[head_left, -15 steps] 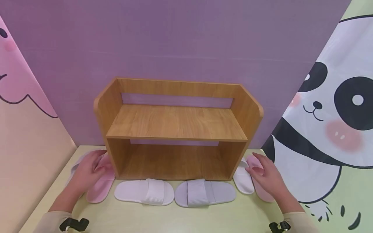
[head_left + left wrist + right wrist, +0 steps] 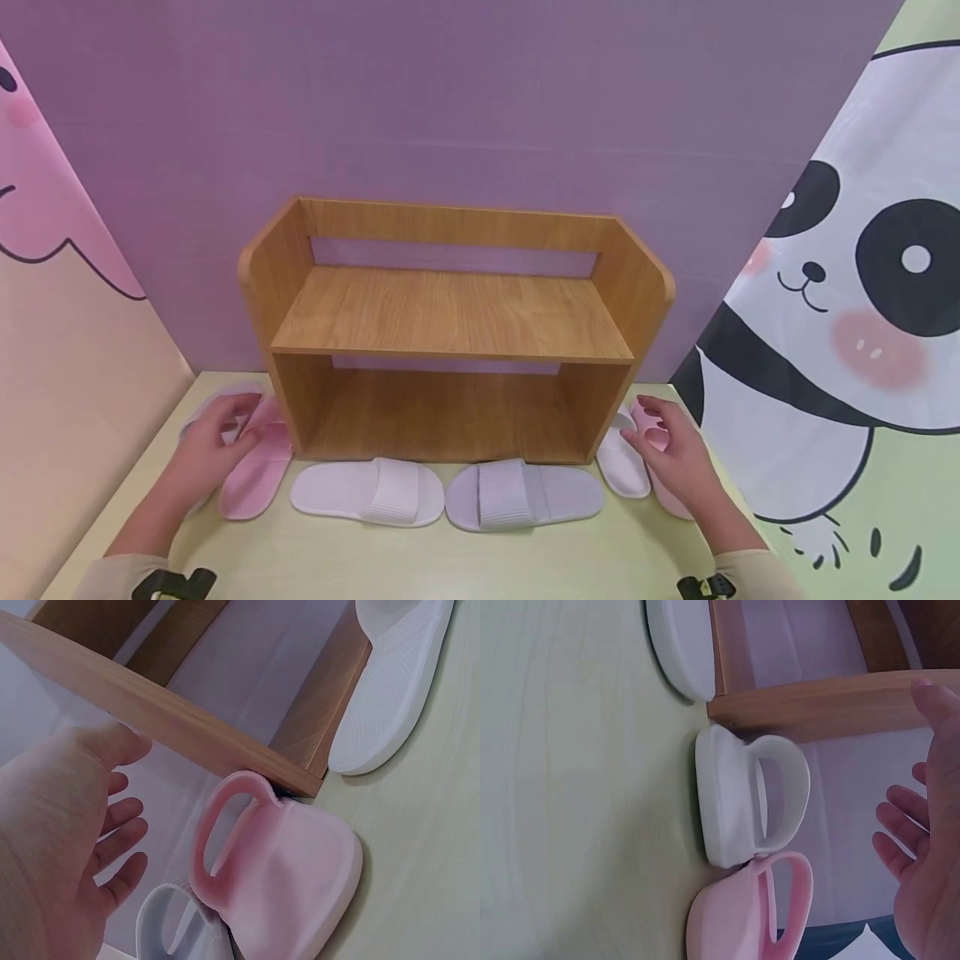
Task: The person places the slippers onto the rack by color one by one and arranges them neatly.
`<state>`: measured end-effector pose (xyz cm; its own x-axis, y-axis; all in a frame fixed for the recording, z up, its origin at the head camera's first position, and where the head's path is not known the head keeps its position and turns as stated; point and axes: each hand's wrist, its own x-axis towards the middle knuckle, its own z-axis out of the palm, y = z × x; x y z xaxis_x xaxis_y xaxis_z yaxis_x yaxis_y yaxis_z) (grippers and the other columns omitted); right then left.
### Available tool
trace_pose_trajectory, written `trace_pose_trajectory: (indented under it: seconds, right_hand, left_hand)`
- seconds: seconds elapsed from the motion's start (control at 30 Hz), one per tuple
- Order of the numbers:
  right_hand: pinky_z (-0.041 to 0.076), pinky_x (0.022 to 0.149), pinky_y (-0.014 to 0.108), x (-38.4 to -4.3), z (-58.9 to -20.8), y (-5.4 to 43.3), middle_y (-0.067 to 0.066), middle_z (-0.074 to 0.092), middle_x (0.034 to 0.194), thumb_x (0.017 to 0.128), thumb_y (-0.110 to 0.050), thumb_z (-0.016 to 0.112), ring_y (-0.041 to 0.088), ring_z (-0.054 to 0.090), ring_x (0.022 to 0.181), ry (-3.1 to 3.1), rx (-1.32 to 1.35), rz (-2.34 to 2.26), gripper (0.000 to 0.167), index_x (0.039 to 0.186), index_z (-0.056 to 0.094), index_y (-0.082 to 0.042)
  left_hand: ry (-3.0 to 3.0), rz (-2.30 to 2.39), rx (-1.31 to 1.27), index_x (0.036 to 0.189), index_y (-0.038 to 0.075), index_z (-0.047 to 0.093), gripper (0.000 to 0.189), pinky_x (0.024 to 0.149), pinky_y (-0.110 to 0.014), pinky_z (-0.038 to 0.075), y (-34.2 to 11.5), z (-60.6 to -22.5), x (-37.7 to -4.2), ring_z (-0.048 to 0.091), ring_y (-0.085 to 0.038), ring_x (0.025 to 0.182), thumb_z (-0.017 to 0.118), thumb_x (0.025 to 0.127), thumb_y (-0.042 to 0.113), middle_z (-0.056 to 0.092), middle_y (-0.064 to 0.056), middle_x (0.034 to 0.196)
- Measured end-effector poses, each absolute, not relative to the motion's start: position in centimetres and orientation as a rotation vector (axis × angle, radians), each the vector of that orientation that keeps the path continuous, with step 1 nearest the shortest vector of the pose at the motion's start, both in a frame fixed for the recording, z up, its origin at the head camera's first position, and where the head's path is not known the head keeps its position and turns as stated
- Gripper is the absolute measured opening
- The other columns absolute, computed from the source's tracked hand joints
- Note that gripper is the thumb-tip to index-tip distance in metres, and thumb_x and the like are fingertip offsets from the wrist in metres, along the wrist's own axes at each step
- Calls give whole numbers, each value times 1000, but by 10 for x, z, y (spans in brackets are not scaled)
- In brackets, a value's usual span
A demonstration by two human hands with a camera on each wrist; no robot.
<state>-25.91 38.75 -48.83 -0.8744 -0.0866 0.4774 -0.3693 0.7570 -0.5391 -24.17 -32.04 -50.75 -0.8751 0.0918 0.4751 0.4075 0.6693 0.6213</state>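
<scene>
My left hand (image 2: 210,450) hovers over the slippers at the rack's left side, thumb and fingers spread with nothing between them. Under it lie a pink slipper (image 2: 251,487) and a grey slipper (image 2: 176,930), the grey one partly hidden by the hand. In the left wrist view a gap shows between fingers and slippers. On the other side, my right hand (image 2: 678,462) hangs above a white slipper (image 2: 624,471) and a pink slipper (image 2: 731,922), fingers loosely bent and holding nothing. The wooden two-tier rack (image 2: 450,312) stands between the hands, both shelves bare.
Before the rack, a whitish slipper (image 2: 333,492) and a light grey slipper (image 2: 566,497) lie sideways on the pale tabletop (image 2: 420,567). A purple wall (image 2: 465,108) rises behind. A panda-printed panel (image 2: 795,400) borders the right, a peach and pink one (image 2: 67,392) the left.
My left hand has drawn slightly left and back from over the pink slipper, baring more of it. My right hand has shifted a little left. The slippers and rack stay in place.
</scene>
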Motion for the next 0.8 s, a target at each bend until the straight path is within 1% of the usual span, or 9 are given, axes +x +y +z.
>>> trace_pose_trajectory:
  seconds: [0.03,0.1,0.23,0.3,0.37,0.47,0.53,0.7,0.8]
  right_hand:
    - [45,100,14,-259,-488,387,21,65,146,99,-24,85,42,62,128,-2521,345,908,62,152,58,-5]
    - [40,97,6,-259,-488,385,22,65,145,99,-23,85,44,62,126,-2506,349,931,61,151,58,-4]
    - [40,95,2,-260,-490,382,22,66,142,99,-18,85,43,63,122,-2472,357,963,58,149,59,-3]
    - [43,94,4,-260,-491,380,20,67,141,99,-17,85,39,63,120,-2461,357,966,56,148,60,-4]
    - [46,95,8,-261,-492,376,16,67,140,99,-17,85,29,63,119,-2452,351,972,54,147,61,-5]
    - [49,96,15,-261,-492,370,12,68,137,99,-15,85,14,61,117,-2422,350,1010,53,146,62,-4]
    - [49,97,17,-261,-492,366,12,69,135,99,-13,85,5,59,115,-2398,353,1040,52,145,63,-3]
    - [48,95,14,-260,-490,358,14,70,129,97,-8,86,0,58,110,-2360,349,1058,51,143,64,-4]
    - [49,93,16,-259,-490,354,16,70,128,97,-8,86,-1,58,109,-2355,329,1058,50,142,65,-6]
  left_hand:
    - [-2480,-1060,-384,144,-4,63,51,97,-32,55,-321,-508,-241,63,-27,120,81,97,4,69,-23,136]
    - [-2474,-1056,-378,143,-3,64,50,96,-21,52,-323,-510,-241,63,-17,120,82,97,5,70,-23,136]
    - [-2455,-1056,-388,142,-3,65,49,95,-16,49,-324,-513,-241,60,-5,118,82,96,4,71,-23,135]
    - [-2454,-1049,-381,141,-2,65,49,95,-15,49,-325,-513,-240,61,-6,118,83,97,5,71,-22,135]
    - [-2455,-1038,-375,141,-2,66,49,94,-18,50,-326,-513,-238,63,-12,117,83,96,5,71,-21,135]
    - [-2464,-1015,-358,141,-2,66,49,92,-29,54,-329,-515,-235,63,-18,115,84,96,7,70,-20,135]
    - [-2473,-998,-345,141,-1,66,49,90,-35,56,-331,-516,-233,62,-15,114,84,96,8,70,-20,135]
    - [-2487,-959,-316,139,-1,66,48,87,-37,58,-336,-520,-229,59,-7,114,84,96,10,69,-19,132]
    - [-2496,-933,-311,138,-2,66,48,87,-34,57,-339,-521,-226,62,-18,115,85,96,12,70,-20,130]
